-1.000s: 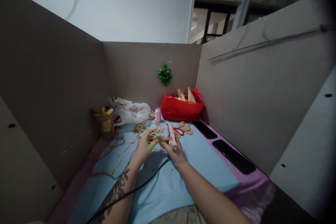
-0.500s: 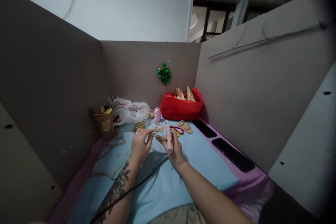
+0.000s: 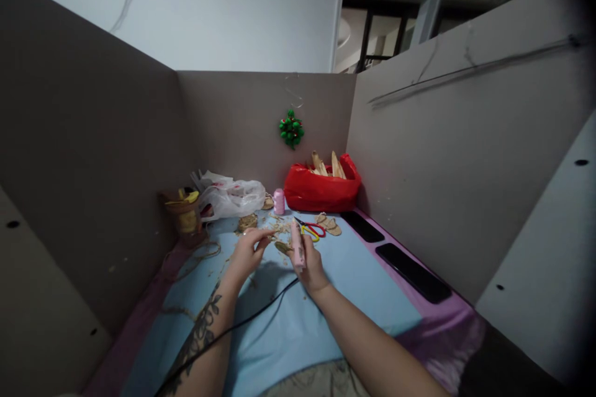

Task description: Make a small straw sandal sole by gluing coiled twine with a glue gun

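Observation:
My right hand is wrapped round a pink glue gun, held upright, with its black cord trailing back over the blue sheet. My left hand pinches a thin strand of jute twine just left of the gun. Between the hands lies a small brown woven piece. Loose twine runs off to the left.
Red-and-yellow scissors and small jute sandals lie beyond the hands. A red bag, a pink spool, a white plastic bag and a brown pot stand at the back. Two black phones lie right. Grey partitions enclose the desk.
My left hand has lifted off the woven piece and drawn back left, pinching a strand. My right hand has tipped the glue gun more upright and shifted slightly left.

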Action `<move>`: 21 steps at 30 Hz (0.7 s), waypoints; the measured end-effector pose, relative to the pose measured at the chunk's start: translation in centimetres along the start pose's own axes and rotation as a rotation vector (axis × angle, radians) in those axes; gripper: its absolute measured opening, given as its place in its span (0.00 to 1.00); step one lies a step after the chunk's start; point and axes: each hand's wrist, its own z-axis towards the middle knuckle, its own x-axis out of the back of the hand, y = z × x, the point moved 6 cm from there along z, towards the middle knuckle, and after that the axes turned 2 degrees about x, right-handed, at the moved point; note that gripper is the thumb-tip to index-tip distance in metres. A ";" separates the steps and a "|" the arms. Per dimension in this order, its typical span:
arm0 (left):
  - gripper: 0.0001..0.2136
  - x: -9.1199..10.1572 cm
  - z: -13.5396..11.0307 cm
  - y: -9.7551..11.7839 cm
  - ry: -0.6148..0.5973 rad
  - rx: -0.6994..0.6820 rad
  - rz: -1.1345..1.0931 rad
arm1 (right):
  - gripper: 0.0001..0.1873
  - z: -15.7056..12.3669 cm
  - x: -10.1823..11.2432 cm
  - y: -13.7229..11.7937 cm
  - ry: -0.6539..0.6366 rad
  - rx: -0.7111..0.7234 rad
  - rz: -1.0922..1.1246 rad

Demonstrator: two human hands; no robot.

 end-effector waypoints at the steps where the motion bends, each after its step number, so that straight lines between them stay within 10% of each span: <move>1: 0.09 0.1 0.0 0.1 -0.004 -0.015 0.008 | 0.15 0.0 0.0 0.0 -0.008 0.005 0.007; 21: 0.10 0.0 0.0 0.4 -0.042 -0.096 0.220 | 0.18 0.2 0.5 -0.5 0.021 -0.112 0.164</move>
